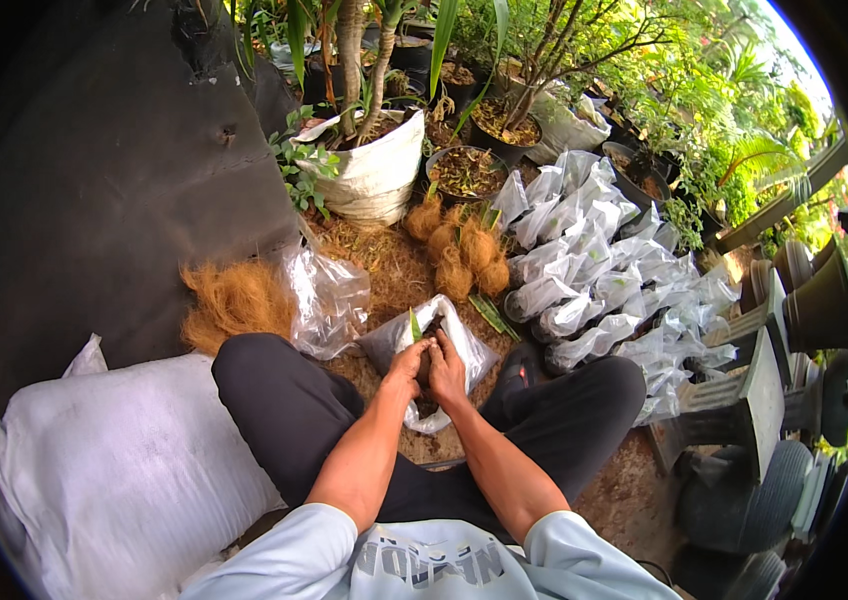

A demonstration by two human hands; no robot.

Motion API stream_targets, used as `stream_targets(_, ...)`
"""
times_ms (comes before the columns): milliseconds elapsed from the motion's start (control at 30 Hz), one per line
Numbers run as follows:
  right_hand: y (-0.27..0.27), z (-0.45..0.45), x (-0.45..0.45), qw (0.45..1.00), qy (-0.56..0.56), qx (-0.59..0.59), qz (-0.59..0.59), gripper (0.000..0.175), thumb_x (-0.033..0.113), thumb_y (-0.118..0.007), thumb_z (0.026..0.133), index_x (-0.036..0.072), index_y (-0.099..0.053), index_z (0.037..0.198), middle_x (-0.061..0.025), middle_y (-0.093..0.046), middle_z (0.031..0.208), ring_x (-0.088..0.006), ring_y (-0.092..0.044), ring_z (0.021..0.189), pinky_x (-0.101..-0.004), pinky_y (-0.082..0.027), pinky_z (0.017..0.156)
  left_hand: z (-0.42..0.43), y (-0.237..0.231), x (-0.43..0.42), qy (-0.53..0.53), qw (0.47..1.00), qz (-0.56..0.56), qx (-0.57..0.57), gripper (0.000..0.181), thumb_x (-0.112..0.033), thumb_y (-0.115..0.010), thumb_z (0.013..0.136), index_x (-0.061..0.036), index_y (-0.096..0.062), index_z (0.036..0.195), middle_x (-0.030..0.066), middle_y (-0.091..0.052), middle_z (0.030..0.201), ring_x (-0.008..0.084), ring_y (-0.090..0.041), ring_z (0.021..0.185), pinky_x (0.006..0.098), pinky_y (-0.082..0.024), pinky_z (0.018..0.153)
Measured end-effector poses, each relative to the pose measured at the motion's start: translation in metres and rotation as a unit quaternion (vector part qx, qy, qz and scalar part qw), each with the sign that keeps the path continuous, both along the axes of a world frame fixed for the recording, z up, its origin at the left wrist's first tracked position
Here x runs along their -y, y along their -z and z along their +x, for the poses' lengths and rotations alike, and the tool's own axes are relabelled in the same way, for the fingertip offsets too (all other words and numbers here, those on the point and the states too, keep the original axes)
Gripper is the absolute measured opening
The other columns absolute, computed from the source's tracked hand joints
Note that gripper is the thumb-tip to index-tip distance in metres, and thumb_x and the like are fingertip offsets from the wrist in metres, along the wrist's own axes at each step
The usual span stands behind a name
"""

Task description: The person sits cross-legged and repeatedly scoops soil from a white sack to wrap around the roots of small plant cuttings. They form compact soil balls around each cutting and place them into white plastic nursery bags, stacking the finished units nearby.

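Note:
A white sack [473, 358] with a rolled-down rim stands between my knees, with dark soil [430, 405] inside. My left hand [410, 366] and my right hand [445, 369] meet over its mouth, fingertips together around some dark soil. A short green leaf cutting [415, 325] stands up just beyond my left fingers. Whether my fingers grip its base is hidden. Beyond the sack lie several fibre-wrapped bundles [478, 249] with green leaf tips, and cut variegated leaf pieces [493, 315]. To the left are a heap of loose brown coir fibre [238, 304] and clear plastic bags [328, 300].
Many clear plastic bags holding dark soil [592, 300] stand in rows at the right. A full white sack [123, 457] lies by my left knee. Potted plants, one in a white sack [375, 176], stand at the back. Stacked plastic pots [821, 300] and planters [746, 495] are far right.

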State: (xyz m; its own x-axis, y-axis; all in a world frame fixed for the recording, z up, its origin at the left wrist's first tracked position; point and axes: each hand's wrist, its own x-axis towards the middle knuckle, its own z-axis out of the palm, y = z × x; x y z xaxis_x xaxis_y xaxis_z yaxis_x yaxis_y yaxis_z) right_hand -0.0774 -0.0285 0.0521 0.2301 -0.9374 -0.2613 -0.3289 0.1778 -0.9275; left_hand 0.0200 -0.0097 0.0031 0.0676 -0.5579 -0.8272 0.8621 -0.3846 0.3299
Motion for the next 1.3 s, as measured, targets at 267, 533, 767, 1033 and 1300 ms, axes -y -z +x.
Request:
stream_targets(267,0.009,0.013,-0.003,0.921,0.185,0.226,0.256,0.041,0.03,-0.066,0.096,0.001,-0.061,0.124,-0.0125,-0.065,0.119,-0.0219,-0.061,0.109,-0.0352,-0.049,0.094,0.0,-0.037,-0.002,0.006,0.986,0.007,0.168,0.044,-0.04,-0.082,0.081,-0.0038,-0.073,0.105,0.0068,-0.071,0.096,0.0196,-0.065,0.079,0.038,-0.052,0.077)
stream_targets(533,-0.005,0.011,-0.016,0.995,0.072,0.063,0.001,0.036,0.03,-0.058,0.1,0.0,-0.062,0.119,-0.0181,-0.069,0.109,-0.0302,-0.066,0.101,-0.0392,-0.05,0.089,-0.004,-0.045,0.003,0.033,0.985,0.063,0.159,0.055,-0.048,-0.082,0.082,-0.0035,-0.071,0.112,0.0092,-0.069,0.106,0.0194,-0.064,0.089,0.034,-0.053,0.076)
stream_targets(767,-0.026,0.012,-0.027,0.997,-0.042,0.012,-0.064,0.04,0.029,-0.047,0.103,0.0,-0.06,0.126,-0.0261,-0.065,0.119,-0.0443,-0.06,0.113,-0.0487,-0.046,0.094,0.011,-0.023,-0.002,-0.007,0.999,0.033,0.03,0.068,-0.057,-0.077,0.082,-0.0081,-0.066,0.129,0.0147,-0.061,0.133,0.029,-0.059,0.119,0.0465,-0.047,0.1)
stream_targets(1033,-0.007,0.007,0.005,0.987,0.095,0.107,0.071,0.042,0.032,-0.054,0.102,-0.001,-0.064,0.126,-0.0222,-0.069,0.117,-0.0341,-0.065,0.112,-0.0402,-0.048,0.097,0.012,-0.032,-0.003,0.029,0.999,-0.029,-0.022,0.045,-0.053,-0.065,0.09,-0.0156,-0.073,0.112,0.0047,-0.071,0.11,0.0266,-0.061,0.109,0.0488,-0.045,0.096)
stream_targets(1300,-0.003,0.012,-0.02,0.994,0.113,0.001,-0.014,0.036,0.029,-0.055,0.101,0.003,-0.071,0.118,-0.0213,-0.068,0.118,-0.037,-0.064,0.111,-0.0428,-0.047,0.098,-0.012,-0.03,0.013,0.029,0.962,0.115,0.247,0.042,-0.04,-0.081,0.085,-0.0018,-0.071,0.099,0.0092,-0.067,0.089,0.0198,-0.062,0.073,0.0369,-0.051,0.065)
